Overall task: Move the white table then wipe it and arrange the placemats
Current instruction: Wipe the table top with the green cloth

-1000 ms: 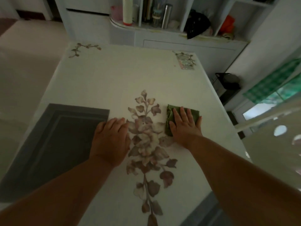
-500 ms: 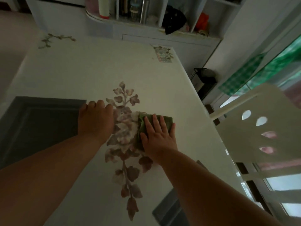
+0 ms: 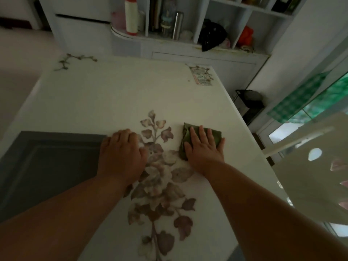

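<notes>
Fingers (image 3: 199, 134) flat on green cloth (image 3: 216, 135), slid back toward table's (image 3: 113, 95) right edge from the flower print (image 3: 160, 166); wiping mid-course, gray placemat (image 3: 47, 162) unarranged.

Both hands (image 3: 121, 149) (image 3: 204, 147) lie flat, arms extended.

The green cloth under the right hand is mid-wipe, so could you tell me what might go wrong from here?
The right hand wiping the green cloth leftward could meet the left hand resting on the table. A longer stroke might catch the grey placemat and shift it.
</notes>
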